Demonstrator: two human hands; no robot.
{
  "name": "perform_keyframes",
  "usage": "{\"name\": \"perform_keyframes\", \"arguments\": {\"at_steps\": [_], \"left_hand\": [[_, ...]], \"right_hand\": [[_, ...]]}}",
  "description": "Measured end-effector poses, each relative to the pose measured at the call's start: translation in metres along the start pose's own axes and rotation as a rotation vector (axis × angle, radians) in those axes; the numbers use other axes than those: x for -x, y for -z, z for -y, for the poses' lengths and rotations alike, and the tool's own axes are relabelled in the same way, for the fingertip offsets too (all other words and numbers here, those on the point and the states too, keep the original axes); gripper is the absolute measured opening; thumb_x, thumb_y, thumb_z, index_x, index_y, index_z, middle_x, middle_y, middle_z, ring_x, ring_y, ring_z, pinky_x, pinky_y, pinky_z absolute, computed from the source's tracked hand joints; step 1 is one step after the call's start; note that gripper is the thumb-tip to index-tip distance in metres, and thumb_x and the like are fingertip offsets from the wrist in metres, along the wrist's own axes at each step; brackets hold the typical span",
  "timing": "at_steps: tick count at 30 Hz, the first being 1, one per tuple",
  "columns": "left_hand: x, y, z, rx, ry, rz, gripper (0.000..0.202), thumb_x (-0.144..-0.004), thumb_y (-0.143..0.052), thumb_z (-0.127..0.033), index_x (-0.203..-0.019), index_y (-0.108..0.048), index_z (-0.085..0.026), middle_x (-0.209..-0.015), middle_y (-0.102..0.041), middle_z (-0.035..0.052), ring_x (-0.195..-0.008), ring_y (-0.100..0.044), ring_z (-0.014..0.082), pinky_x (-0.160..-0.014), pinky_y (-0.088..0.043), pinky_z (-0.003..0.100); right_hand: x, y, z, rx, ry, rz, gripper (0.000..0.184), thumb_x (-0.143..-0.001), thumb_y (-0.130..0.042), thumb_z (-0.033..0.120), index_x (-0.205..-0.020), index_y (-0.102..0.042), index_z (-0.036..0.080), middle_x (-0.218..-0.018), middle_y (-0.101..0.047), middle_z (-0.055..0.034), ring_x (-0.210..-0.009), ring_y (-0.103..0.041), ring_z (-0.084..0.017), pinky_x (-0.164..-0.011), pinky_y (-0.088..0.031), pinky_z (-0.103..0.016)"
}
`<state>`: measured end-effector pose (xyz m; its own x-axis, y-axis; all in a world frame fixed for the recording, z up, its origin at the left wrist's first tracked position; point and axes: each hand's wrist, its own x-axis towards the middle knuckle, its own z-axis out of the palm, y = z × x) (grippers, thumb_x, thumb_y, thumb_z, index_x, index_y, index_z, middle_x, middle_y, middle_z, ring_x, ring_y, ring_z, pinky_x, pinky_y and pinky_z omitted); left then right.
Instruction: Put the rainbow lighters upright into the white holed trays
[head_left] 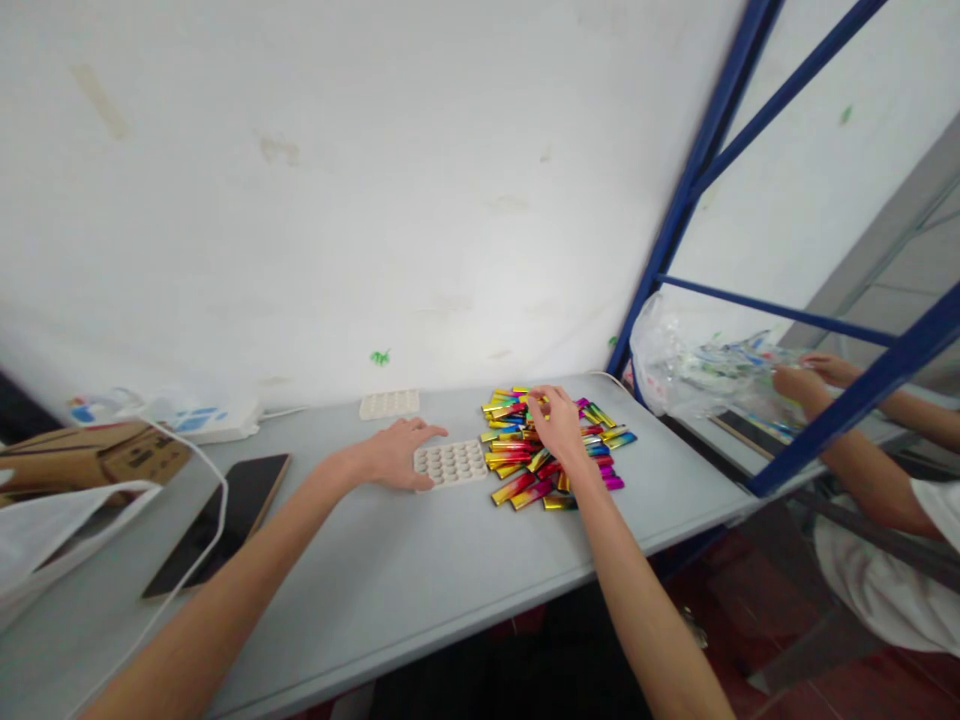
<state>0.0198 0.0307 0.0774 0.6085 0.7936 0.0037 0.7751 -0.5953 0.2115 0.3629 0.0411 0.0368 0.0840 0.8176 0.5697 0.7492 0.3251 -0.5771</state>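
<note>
A pile of shiny rainbow-coloured tubes (517, 455) lies on the grey table (390, 570). My right hand (556, 422) rests on top of the pile with its fingers curled in a pinch at the far tubes; what it pinches is hidden. A white tray with round holes (454, 463) lies just left of the pile. Along the tray's left edge rests my left hand (396, 452), its fingers stretched out and nothing in it.
A second white holed tray (388, 403) sits by the wall. A dark phone (219, 520) with a white cable, a cardboard box (90, 455) and a white bag lie at left. Past a blue frame (847, 415), another person's hands (802, 380) handle a clear plastic bag (690, 375).
</note>
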Motion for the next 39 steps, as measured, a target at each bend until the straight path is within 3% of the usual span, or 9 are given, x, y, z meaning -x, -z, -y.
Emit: {"name": "perform_keyframes", "arguments": {"at_steps": [3, 7, 13, 20, 25, 29, 32, 35, 39], "left_hand": [[0.002, -0.011, 0.022, 0.043, 0.002, 0.042, 0.094, -0.071, -0.093, -0.062, -0.152, -0.071, -0.02, -0.154, -0.071, 0.0201, -0.143, -0.068, 0.044, -0.126, -0.054, 0.053], [0.02, -0.038, 0.042, 0.165, -0.045, -0.103, 0.082, -0.078, -0.091, -0.066, -0.147, -0.074, -0.025, -0.158, -0.07, 0.0162, -0.146, -0.067, 0.042, -0.129, -0.053, 0.052], [0.038, -0.058, 0.049, 0.287, -0.033, -0.221, 0.073, -0.089, -0.085, -0.07, -0.145, -0.073, -0.024, -0.156, -0.066, 0.0158, -0.146, -0.067, 0.0395, -0.132, -0.051, 0.054], [0.039, -0.056, 0.034, 0.26, -0.043, -0.26, 0.07, -0.087, -0.089, -0.065, -0.144, -0.076, -0.026, -0.133, -0.072, 0.0113, -0.131, -0.071, 0.0376, -0.124, -0.058, 0.053], [0.044, -0.049, 0.032, 0.247, -0.062, -0.221, 0.065, -0.081, -0.096, -0.06, -0.134, -0.08, -0.027, -0.129, -0.073, 0.0096, -0.127, -0.073, 0.0369, -0.119, -0.06, 0.05], [0.045, -0.049, 0.026, 0.26, -0.048, -0.22, 0.068, -0.075, -0.102, -0.056, -0.132, -0.079, -0.026, -0.131, -0.072, 0.0095, -0.128, -0.071, 0.037, -0.12, -0.06, 0.051], [0.045, -0.053, 0.016, 0.279, -0.063, -0.236, 0.065, -0.078, -0.102, -0.054, -0.132, -0.078, -0.027, -0.135, -0.071, 0.0101, -0.132, -0.069, 0.0368, -0.121, -0.059, 0.051], [0.045, -0.058, 0.005, 0.302, -0.063, -0.245, 0.067, -0.08, -0.102, -0.055, -0.135, -0.077, -0.028, -0.139, -0.07, 0.011, -0.135, -0.068, 0.0384, -0.123, -0.058, 0.054], [0.045, -0.062, -0.002, 0.335, -0.055, -0.229, 0.069, -0.083, -0.099, -0.062, -0.138, -0.075, -0.028, -0.145, -0.067, 0.0131, -0.14, -0.066, 0.0406, -0.126, -0.056, 0.057]], "right_hand": [[-0.02, 0.002, -0.009, 0.153, 0.106, 0.216, 0.028, -0.11, -0.064, 0.019, -0.131, -0.082, 0.016, -0.134, -0.082, -0.018, -0.126, -0.077, -0.03, -0.119, -0.056, -0.045], [-0.044, -0.004, -0.011, 0.326, 0.214, 0.496, 0.036, -0.108, -0.075, 0.018, -0.143, -0.081, 0.016, -0.144, -0.081, -0.0196, -0.135, -0.076, -0.034, -0.121, -0.055, -0.046], [-0.048, -0.005, -0.017, 0.356, 0.25, 0.515, 0.018, -0.103, -0.081, 0.018, -0.119, -0.089, 0.022, -0.128, -0.086, -0.0159, -0.119, -0.08, -0.033, -0.11, -0.059, -0.044], [-0.037, -0.006, -0.007, -0.248, 0.097, 0.25, 0.03, -0.104, -0.082, 0.047, -0.12, -0.087, 0.023, -0.102, -0.084, -0.007, -0.091, -0.075, -0.025, -0.09, -0.06, -0.038], [-0.037, -0.029, 0.029, -0.644, -0.042, 0.234, 0.052, -0.09, -0.087, 0.069, -0.113, -0.087, 0.022, -0.077, -0.072, 0.0, -0.074, -0.062, -0.021, -0.073, -0.052, -0.033], [-0.037, -0.04, 0.058, -0.843, -0.158, 0.232, 0.056, -0.082, -0.092, 0.073, -0.102, -0.086, 0.022, -0.083, -0.074, -0.0018, -0.079, -0.062, -0.019, -0.076, -0.051, -0.032], [-0.025, -0.047, 0.074, -0.984, -0.248, 0.259, 0.065, -0.082, -0.087, 0.084, -0.102, -0.083, 0.023, -0.096, -0.079, -0.0056, -0.087, -0.069, -0.021, -0.078, -0.055, -0.033], [-0.005, -0.051, 0.087, -1.125, -0.312, 0.381, 0.068, -0.084, -0.082, 0.091, -0.102, -0.075, 0.026, -0.089, -0.076, -0.0035, -0.08, -0.072, -0.021, -0.075, -0.059, -0.034], [0.013, -0.049, 0.106, -1.149, -0.351, 0.551, 0.065, -0.092, -0.071, 0.092, -0.104, -0.066, 0.029, -0.065, -0.053, 0.0078, -0.052, -0.048, -0.014, -0.054, -0.047, -0.027]]}}
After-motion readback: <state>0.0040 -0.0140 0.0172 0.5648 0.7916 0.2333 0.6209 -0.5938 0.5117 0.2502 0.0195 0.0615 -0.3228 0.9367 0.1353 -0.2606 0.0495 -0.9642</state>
